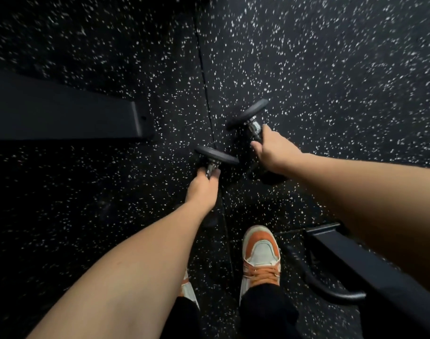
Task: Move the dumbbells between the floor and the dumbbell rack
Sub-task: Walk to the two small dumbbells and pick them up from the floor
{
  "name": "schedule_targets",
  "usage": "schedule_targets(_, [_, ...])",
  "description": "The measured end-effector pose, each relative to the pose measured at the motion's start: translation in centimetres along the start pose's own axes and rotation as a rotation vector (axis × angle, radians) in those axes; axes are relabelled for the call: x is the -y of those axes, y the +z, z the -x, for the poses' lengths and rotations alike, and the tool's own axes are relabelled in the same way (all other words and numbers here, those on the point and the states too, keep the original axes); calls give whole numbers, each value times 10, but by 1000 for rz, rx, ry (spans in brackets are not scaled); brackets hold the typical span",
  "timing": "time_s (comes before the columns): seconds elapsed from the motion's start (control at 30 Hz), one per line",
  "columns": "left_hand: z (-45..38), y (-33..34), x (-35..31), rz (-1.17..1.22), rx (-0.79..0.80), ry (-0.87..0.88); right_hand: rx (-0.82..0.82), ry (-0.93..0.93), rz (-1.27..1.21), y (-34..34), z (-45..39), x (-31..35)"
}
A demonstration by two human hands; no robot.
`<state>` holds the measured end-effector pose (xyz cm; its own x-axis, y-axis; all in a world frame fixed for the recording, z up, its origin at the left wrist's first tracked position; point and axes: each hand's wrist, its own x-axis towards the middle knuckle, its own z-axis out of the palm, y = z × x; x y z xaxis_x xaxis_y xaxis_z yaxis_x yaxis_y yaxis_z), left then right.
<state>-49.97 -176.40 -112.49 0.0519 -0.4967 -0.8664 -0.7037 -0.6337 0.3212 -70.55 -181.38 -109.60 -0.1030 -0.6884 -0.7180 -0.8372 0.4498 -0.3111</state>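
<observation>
Both hands wrapped tight: left hand [202, 189] on left dumbbell [215, 159], right hand [274, 152] on right dumbbell [249, 117]. Frame middle, low over floor [331, 69]. Maybe touching floor; blurry. Next: steady carry toward rack.

Matt black dumbbell plates [247, 113], shiny chrome handle [254, 127], speckled rubbery floor [331, 69]

Count: two dumbbells, one [216, 156] at 6 o'clock of frame centre and one [248, 115] at 2 o'clock from it. Two hands, the left hand [204, 189] and the right hand [275, 152], one per dumbbell. Two orange-and-white shoes, right [260, 255] and left [188, 288], and two dark equipment bases, at 9 o'clock [62, 111] and 4 o'clock [370, 272].
</observation>
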Motion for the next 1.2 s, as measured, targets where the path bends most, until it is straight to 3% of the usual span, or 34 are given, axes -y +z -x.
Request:
schedule_targets(0.17, [-8,4,3,83,-12,-56,-15,110,-201,13,-20,-2])
schedule_targets(0.4, [-8,-3,6,115,-82,-61,4,66,-270,23,-19,-4])
schedule_targets(0.67, [33,-34,-15,252,-172,-124,33,119,-350,4,34,10])
schedule_targets(0.97, [182,-110,-72,496,-268,-155,-9,106,-372,-99,187,72])
schedule_targets(1.2, [372,-174,-93,759,-433,-128,44,-138,-385,-211,340,153])
